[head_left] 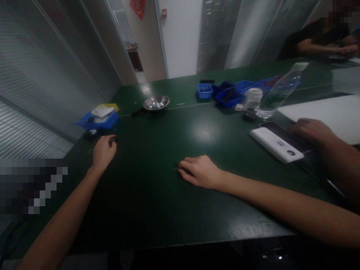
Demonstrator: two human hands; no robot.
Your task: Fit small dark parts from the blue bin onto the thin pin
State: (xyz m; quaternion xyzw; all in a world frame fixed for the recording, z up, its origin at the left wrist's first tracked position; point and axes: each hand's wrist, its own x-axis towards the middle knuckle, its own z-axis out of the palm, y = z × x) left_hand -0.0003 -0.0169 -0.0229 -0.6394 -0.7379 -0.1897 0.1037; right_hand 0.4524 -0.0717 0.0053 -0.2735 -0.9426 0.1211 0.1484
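My left hand (103,150) rests on the dark green table (157,210) at the left, fingers pinched together around a small dark thing I cannot make out. It lies just in front of a blue bin (98,120) with white and yellow items. My right hand (199,171) lies knuckles up at the table's middle. Its fingers are curled and pressed down, with a thin pale sliver showing at the fingertips, too small to name.
A steel bowl (156,102) stands at the back centre, and several blue bins (225,93), a white jar (253,98) and a clear bottle (278,92) at the back right. Another person's hand (312,131) rests by a white power bank (277,144) and a phone. A second person sits far right.
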